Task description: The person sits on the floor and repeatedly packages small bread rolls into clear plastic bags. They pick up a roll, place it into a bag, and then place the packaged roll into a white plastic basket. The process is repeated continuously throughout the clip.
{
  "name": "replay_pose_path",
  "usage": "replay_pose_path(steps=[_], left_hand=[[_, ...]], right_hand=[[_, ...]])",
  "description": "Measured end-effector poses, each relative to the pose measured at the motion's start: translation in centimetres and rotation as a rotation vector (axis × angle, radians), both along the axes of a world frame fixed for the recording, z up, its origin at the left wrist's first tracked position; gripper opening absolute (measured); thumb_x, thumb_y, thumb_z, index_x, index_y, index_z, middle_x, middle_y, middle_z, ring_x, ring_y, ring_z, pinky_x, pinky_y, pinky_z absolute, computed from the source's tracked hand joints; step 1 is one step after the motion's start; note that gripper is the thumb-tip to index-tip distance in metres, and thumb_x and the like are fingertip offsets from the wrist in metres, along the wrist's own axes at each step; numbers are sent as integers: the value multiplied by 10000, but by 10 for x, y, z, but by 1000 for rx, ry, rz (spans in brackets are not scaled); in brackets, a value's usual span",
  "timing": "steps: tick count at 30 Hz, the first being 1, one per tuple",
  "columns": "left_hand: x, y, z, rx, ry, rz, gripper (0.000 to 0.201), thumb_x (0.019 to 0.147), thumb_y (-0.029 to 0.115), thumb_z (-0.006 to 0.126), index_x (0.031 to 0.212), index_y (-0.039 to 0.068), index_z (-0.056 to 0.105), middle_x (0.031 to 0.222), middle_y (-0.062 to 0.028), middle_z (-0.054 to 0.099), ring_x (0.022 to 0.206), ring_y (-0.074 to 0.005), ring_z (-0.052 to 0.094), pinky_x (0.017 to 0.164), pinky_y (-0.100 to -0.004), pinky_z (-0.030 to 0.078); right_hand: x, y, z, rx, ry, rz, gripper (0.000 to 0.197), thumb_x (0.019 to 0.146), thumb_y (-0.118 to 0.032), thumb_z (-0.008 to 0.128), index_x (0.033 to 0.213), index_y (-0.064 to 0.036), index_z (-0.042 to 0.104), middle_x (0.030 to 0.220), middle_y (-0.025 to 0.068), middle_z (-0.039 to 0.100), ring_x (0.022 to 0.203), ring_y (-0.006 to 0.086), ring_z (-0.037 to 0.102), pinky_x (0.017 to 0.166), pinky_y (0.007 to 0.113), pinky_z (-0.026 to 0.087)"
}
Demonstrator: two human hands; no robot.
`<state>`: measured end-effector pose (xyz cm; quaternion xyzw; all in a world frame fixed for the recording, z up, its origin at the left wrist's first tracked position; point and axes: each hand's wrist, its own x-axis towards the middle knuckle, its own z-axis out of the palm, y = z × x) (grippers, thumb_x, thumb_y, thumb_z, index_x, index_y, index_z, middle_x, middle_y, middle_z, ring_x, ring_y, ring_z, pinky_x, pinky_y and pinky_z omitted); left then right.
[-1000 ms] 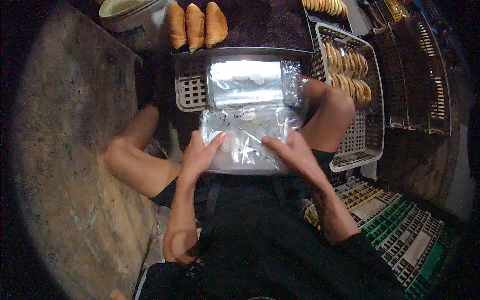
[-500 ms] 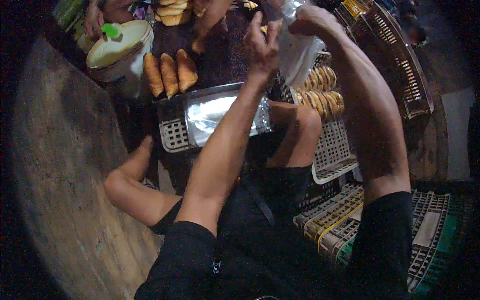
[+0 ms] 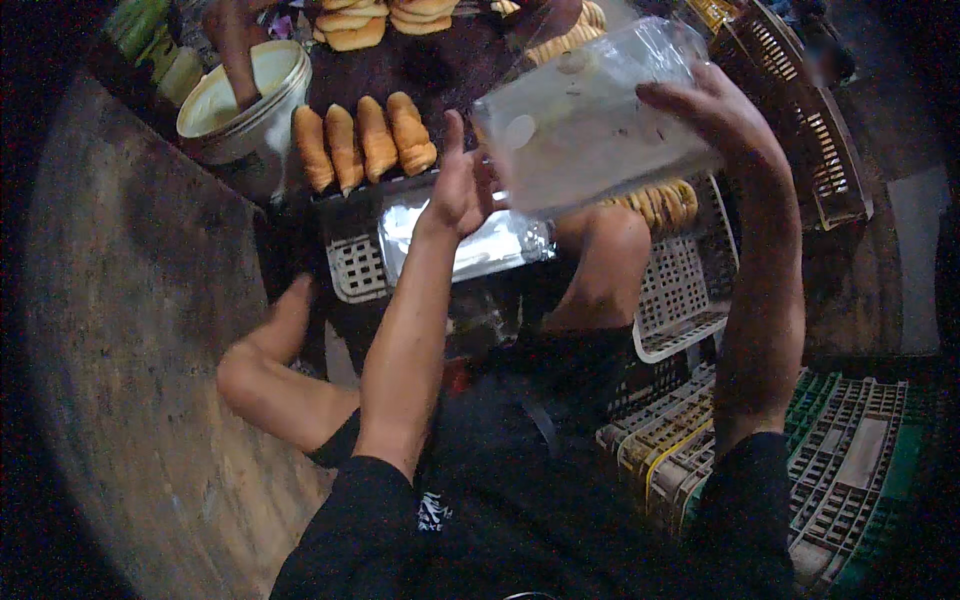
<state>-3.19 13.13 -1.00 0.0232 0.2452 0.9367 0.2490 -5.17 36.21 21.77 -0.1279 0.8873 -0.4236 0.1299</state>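
A puffed-out clear plastic bag (image 3: 600, 125) hangs in front of me, broad and flat-faced. Its right end is gripped by my right hand (image 3: 715, 115). My left hand (image 3: 465, 190) is at the bag's lower left edge with thumb and fingers apart; whether it touches the plastic I cannot tell. Below that hand, a stack of shiny clear bags (image 3: 480, 245) lies in a white plastic basket (image 3: 355, 265). Just beyond, several golden elongated bread rolls (image 3: 375, 140) lie in a row on the dark table.
Another person's arm (image 3: 235, 50) reaches into a cream bucket (image 3: 295, 80) at the far left. Stacked buns (image 3: 355, 25) stand at the back. Dark-striped breads (image 3: 660, 205) sit in a white crate (image 3: 680, 280) on the right. A brown crate (image 3: 790, 110) and more crates (image 3: 840, 450) stand farther right.
The bag has swung down and spread wide. My left hand has dropped down and left. The row of rolls has gained one, and the other person's hand now dips into the bucket.
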Motion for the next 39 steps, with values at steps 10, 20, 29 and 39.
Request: replay_pose_path(steps=[10, 20, 29, 39], left_hand=[[254, -90, 2, -500, -377, 1026, 766, 878, 643, 428, 1368, 57, 377, 1363, -74, 429, 1252, -230, 408, 1042, -382, 360], [342, -124, 124, -1253, -443, 1174, 413, 867, 253, 648, 1178, -5, 561, 1098, -94, 603, 975, -178, 577, 869, -319, 440], [288, -162, 177, -1853, -234, 1116, 399, 872, 252, 640, 1140, -37, 581, 1058, -89, 618, 943, -157, 566, 853, -298, 427], [285, -180, 107, -855, -235, 1002, 491, 912, 341, 569, 1212, -43, 506, 1136, -129, 595, 983, -220, 611, 825, -367, 519]], right_hand=[[129, -97, -218, -599, 286, -98, 362, 872, -343, 629, 1076, -57, 546, 701, 27, 559, 625, 123, 534, 574, 299, 435], [136, -155, -247, -688, -121, -113, 288, 957, -280, 505, 888, -7, 562, 763, 59, 575, 617, 115, 557, 559, 262, 465], [81, -101, -319, -543, -460, -591, 487, 881, -422, 582, 951, 60, 582, 736, 143, 639, 513, 223, 637, 461, 296, 510], [116, -125, -173, -785, -367, 221, 754, 894, -660, 345, 1379, -85, 311, 1310, 151, 464, 1161, 280, 488, 942, 428, 417]])
